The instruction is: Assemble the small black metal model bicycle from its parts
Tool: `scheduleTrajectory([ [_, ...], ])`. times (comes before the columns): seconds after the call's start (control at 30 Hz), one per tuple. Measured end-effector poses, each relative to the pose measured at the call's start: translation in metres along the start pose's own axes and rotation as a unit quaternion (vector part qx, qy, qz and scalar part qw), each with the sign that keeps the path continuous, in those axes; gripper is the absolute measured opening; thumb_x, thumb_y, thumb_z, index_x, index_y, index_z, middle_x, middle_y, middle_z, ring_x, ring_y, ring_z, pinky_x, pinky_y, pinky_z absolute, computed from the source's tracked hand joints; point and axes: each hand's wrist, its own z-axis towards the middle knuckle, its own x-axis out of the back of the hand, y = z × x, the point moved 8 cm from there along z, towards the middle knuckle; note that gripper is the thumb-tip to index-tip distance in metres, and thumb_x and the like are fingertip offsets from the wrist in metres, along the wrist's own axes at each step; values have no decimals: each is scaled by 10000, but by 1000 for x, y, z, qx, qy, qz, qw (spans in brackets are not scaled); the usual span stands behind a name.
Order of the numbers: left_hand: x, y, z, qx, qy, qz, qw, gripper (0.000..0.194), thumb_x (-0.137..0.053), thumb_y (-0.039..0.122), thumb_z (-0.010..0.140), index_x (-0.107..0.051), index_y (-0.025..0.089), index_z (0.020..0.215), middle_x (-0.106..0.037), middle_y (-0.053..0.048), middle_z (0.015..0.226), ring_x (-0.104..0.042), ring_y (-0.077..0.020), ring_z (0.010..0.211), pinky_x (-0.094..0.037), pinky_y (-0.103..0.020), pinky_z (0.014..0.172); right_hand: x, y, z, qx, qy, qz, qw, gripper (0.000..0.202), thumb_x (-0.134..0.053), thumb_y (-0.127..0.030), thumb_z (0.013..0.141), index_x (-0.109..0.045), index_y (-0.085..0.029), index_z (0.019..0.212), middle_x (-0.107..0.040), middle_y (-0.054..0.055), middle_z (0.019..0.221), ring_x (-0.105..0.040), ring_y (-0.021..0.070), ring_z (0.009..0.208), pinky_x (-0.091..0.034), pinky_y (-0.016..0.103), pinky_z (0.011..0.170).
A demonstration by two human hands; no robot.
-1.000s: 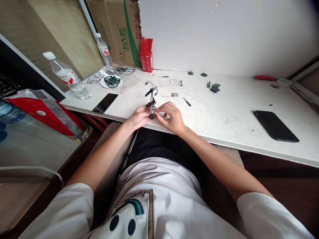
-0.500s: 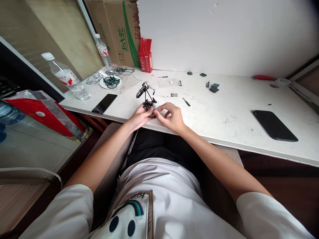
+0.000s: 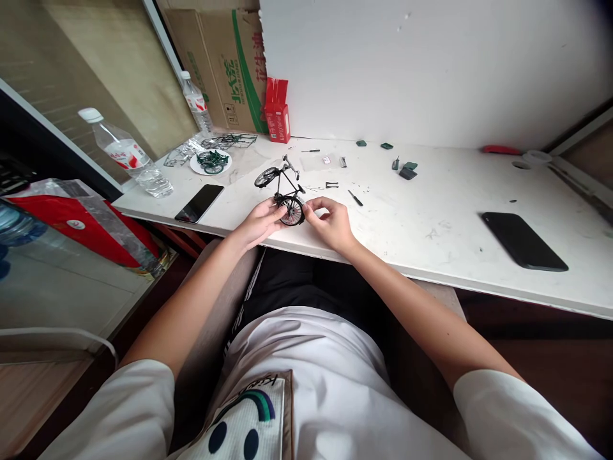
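Note:
A small black model bicycle [image 3: 287, 190] is held above the front edge of the white table, its spoked rear wheel facing me and its handlebar pointing away. My left hand [image 3: 262, 223] grips it from the left, the thumb lying against the rear wheel [image 3: 291, 211]. At that wheel's right edge, the thumb and forefinger of my right hand [image 3: 330, 222] are pinched on the bicycle's rear. Whether a small separate part sits between those fingertips is hidden. Beyond the hands lie a small black forked piece [image 3: 332, 184] and a thin dark tool [image 3: 355, 198].
On the left are a white plate [image 3: 225, 167] with a green model bicycle, a phone [image 3: 199, 203] and a water bottle [image 3: 131, 156]. A red box [image 3: 278, 121] stands at the back. Small green pieces [image 3: 408, 171] and a black phone-shaped object [image 3: 524, 241] lie to the right.
The model bicycle has turned, so its wheels show broadside instead of nearly edge-on. My right fingers have shifted slightly right along the rear wheel; my left hand keeps its grip.

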Motion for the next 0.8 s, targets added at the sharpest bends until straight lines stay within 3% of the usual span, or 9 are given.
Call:
scheduleTrajectory([
  [0.3, 16, 2, 3, -17, 62, 33, 997, 449, -980, 336, 843, -754, 179, 1197, -815, -119, 1227, -771, -266, 1188, -567, -524, 1180, 3, 4, 5, -18, -13, -41, 999, 451, -598, -612, 1076, -809, -215, 1061, -848, 104, 1145, -773, 279, 1070, -630, 383, 827],
  [0.43, 25, 7, 4, -29, 91, 31, 995, 436, -989, 315, 822, -751, 166, 1155, -811, -114, 1187, -770, -252, 1135, -611, -509, 1123, 35, 15, 26, -25, 26, -85, 996, 283, -589, -339, 1056, -778, -177, 1190, -832, 139, 1240, -769, 288, 1105, -636, 418, 899],
  [0.57, 33, 8, 6, -34, 121, 31, 992, 413, -988, 297, 810, -745, 165, 1117, -808, -107, 1177, -767, -240, 1135, -629, -487, 1101, 62, 35, 55, -33, 41, -147, 988, 374, -541, -113, 964, -765, -137, 1262, -828, 152, 1190, -763, 295, 1101, -616, 468, 1036],
  [0.67, 37, 7, 9, -31, 138, 31, 990, 398, -990, 287, 797, -735, 156, 1074, -809, -97, 1128, -775, -229, 1082, -649, -497, 1073, 52, 46, 76, -29, -30, -243, 969, 384, -526, -94, 982, -811, -157, 1231, -824, 159, 1215, -721, 335, 1169, -594, 511, 1074],
  [0.8, 41, 9, 13, -34, 163, 34, 985, 384, -990, 273, 786, -730, 150, 1039, -813, -90, 1096, -781, -216, 1023, -669, -487, 1035, 25, 51, 95, -23, -116, -388, 914, 416, -516, -88, 1015, -839, -158, 1268, -806, 192, 1266, -632, 407, 1269, -572, 560, 1051],
])
